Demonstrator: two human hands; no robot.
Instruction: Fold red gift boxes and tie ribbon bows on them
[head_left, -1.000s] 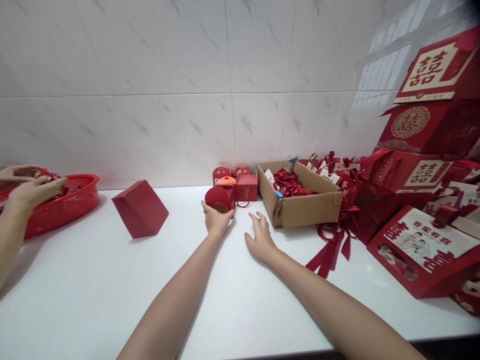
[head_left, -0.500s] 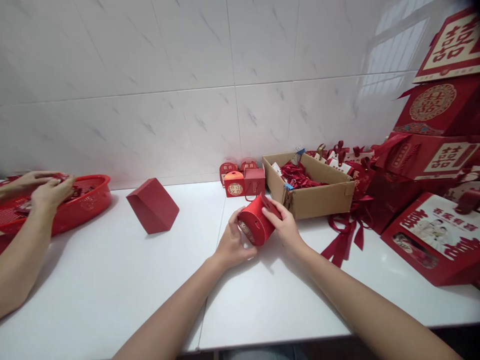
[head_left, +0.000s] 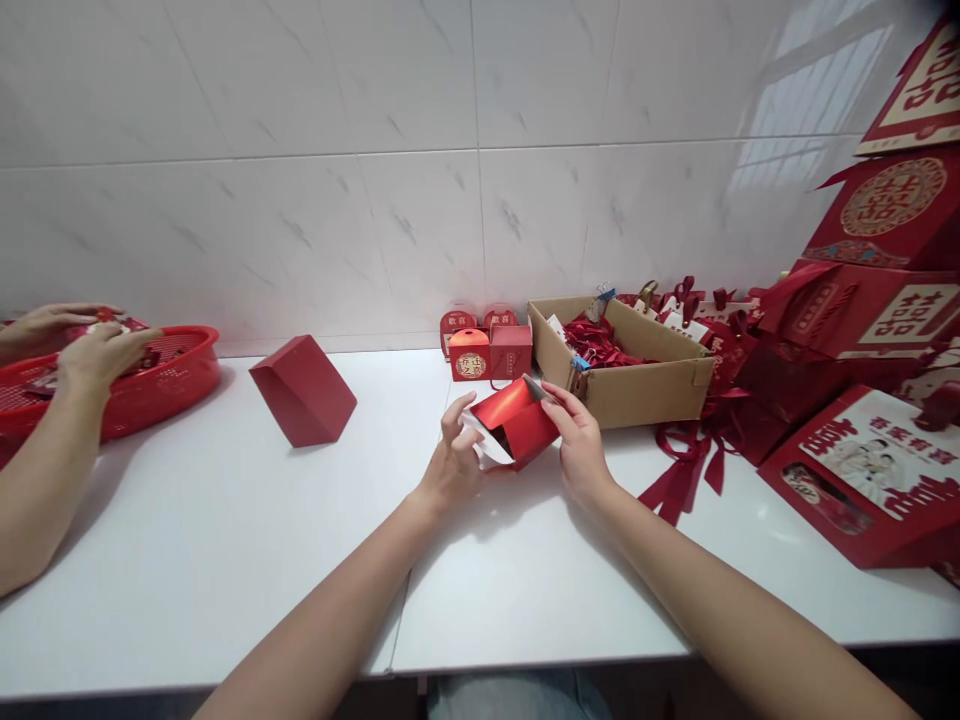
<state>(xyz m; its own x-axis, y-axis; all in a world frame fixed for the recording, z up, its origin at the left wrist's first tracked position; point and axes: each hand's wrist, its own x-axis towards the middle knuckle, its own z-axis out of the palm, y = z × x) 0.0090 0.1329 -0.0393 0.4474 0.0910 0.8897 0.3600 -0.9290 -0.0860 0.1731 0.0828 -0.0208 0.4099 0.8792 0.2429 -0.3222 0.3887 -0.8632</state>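
A small red paper gift box [head_left: 531, 428] is held just above the white table between my two hands. Its left end stands open, with a white inner flap folded out and a dark hollow behind it. My left hand [head_left: 454, 460] is closed at that end, fingers bent against the white flap. My right hand [head_left: 582, 445] pinches the box's right end between thumb and fingers. Behind it, near the wall, sit several small finished-looking red boxes [head_left: 470, 357] with gold and white lettering.
An open cardboard box [head_left: 646, 393] of dark red ribbons stands right of the hands. Larger red gift boxes [head_left: 862, 480] are stacked at the right. A slanted red box [head_left: 306, 392] stands left. Another person's hands [head_left: 97, 350] work over a red plastic basket [head_left: 169, 390].
The box's left end has come open, its white inner side now showing. My left hand has shifted slightly left onto the flap. The view has moved a little.
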